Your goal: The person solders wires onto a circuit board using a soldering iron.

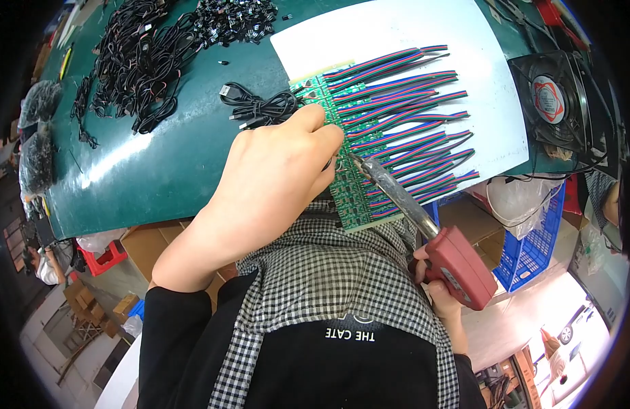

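Observation:
My left hand reaches over the left edge of a green circuit board panel, fingers pinched together. A bit of something dark shows between them, too hidden to name. My right hand grips the dark red handle of a soldering gun. Its tip touches or nearly touches the board close to my left fingertips; I cannot tell which. Rows of flat multicoloured wires run rightward from the board. A coiled black USB cable lies beyond my left hand, by the board's upper left edge.
Under the board is a white sheet on the green table. Black cables and small connectors are heaped at the far left. A black fan stands at the right, with a blue crate below the table edge.

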`<state>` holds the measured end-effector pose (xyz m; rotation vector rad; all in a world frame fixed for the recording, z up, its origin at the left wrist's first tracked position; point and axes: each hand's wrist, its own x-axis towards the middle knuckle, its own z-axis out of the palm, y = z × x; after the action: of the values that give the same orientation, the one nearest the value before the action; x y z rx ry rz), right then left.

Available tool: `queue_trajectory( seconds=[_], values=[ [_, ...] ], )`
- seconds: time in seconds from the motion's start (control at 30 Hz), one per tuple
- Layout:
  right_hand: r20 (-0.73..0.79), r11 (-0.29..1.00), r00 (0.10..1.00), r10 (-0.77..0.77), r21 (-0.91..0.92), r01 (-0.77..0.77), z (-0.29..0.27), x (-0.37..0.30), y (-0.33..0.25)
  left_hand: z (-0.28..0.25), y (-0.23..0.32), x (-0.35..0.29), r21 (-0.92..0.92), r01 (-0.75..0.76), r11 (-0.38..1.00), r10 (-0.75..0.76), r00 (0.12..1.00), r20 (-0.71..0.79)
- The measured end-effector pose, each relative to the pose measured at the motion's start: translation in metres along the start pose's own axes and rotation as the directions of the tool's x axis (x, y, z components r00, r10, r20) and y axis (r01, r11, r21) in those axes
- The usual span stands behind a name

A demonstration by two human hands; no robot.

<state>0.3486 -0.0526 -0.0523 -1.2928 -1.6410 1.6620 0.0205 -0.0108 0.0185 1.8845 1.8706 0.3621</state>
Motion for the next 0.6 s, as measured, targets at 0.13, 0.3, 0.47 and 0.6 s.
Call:
queue_trajectory(
  seconds=[0.13, 0.3, 0.47, 0.6],
  values=[
    [-0.008, 0.999, 1.0, -0.007, 0.05, 0.007, 0.002, 0.002, 0.0, -0.001, 0.0, 0.001, 0.019, -0.009, 1.0, 0.009, 1.0, 0.007],
    [-0.023, 0.998, 1.0, -0.006, -0.065, 0.004, 0.005, 0.007, -0.009, -0.007, -0.004, 0.002, 0.017, -0.067, 0.998, 0.066, 0.997, 0.039],
    [-0.065, 1.0, 0.998, 0.007, 0.007, -0.007, 0.007, 0.005, -0.011, -0.012, -0.008, 0.003, 0.136, -0.186, 0.973, 0.181, 0.982, 0.05],
    [-0.046, 0.998, 0.998, 0.052, 0.046, -0.05, 0.006, 0.005, -0.013, -0.013, -0.013, 0.005, 0.243, -0.359, 0.901, 0.36, 0.932, 0.044]
  ],
)
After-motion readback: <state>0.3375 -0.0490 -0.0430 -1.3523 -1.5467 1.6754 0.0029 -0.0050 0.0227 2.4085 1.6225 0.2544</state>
